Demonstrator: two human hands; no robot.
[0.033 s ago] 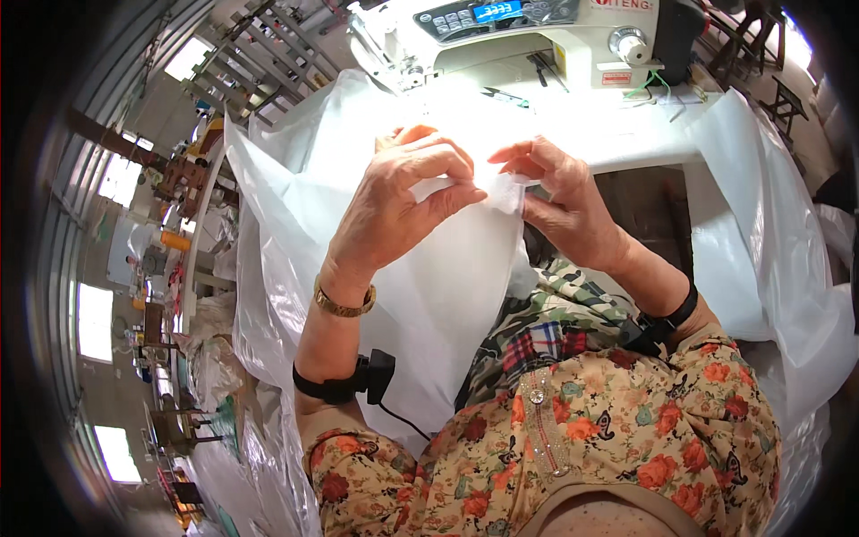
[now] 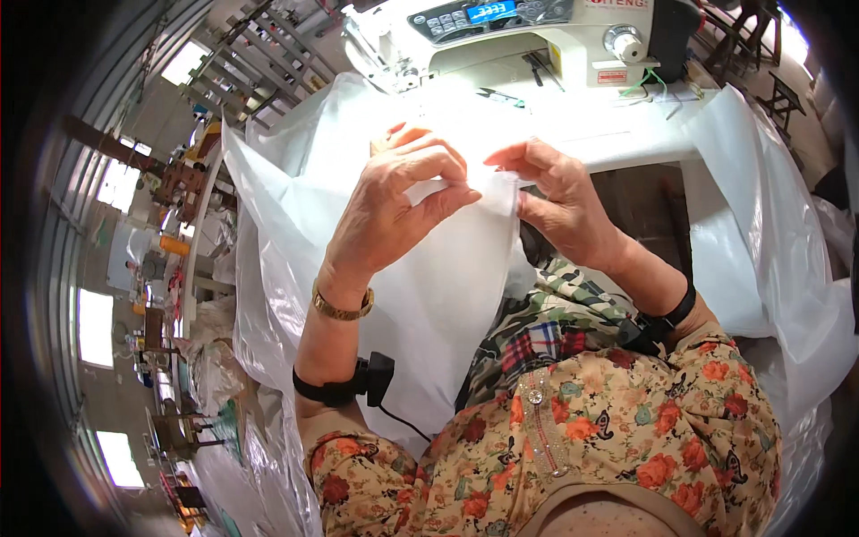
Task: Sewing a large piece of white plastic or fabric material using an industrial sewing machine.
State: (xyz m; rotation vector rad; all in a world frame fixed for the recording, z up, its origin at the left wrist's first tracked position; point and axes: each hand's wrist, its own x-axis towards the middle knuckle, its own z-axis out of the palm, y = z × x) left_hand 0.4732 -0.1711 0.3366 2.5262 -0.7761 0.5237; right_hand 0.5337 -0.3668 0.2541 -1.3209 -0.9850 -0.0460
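A large sheet of white translucent plastic (image 2: 420, 313) hangs over my lap and up onto the sewing table. My left hand (image 2: 398, 197) pinches its upper edge between thumb and fingers. A short way to the right, my right hand (image 2: 564, 206) grips the sheet's corner, with the thumb below and the index finger stretched above it. Strong lamp glare washes out the material just beyond my fingertips. The white sewing machine (image 2: 573, 54) stands past my hands, its needle area at the left end.
Small thread snips (image 2: 501, 97) lie on the white tabletop (image 2: 608, 134) under the machine arm. Green thread (image 2: 646, 85) trails by the handwheel. More plastic sheeting (image 2: 761, 215) drapes over the table's right side. Metal racks (image 2: 259, 63) and cluttered benches stand at left.
The sheet's top edge between my hands looks straighter and less bunched at the right fingertips. Both hands have shifted very slightly left, keeping hold; the whole view has moved a little.
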